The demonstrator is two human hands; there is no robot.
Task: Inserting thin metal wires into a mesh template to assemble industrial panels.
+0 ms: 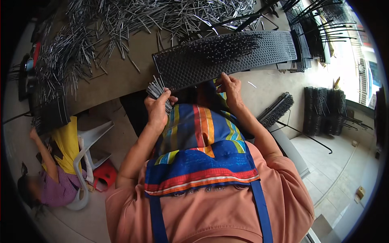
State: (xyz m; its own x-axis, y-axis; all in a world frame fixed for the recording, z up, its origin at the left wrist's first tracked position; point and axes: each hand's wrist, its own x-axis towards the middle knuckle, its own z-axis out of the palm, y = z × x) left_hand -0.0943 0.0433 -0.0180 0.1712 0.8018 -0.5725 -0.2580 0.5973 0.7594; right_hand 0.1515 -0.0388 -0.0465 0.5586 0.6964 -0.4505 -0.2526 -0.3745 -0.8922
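My left hand (157,107) is closed around a bundle of thin grey sticks (155,86), their ends fanning out above the fist. Just beyond both hands lies a long black panel (178,69) full of small holes in a honeycomb pattern. Many dark sticks with pale tips (221,50) fill holes in its middle and far part. At the panel's near edge is my right hand (231,90), fingers curled and one fingertip against the rim. Whatever its fingers may hold is too small or hidden to make out.
A large heap of loose grey sticks (133,18) covers the table's (111,87) far side. Black racks with rods (320,34) stand far right, and dark bundles (324,111) sit below them. At left, another person (60,184) sits by a white chair (87,156) and red stool (104,175).
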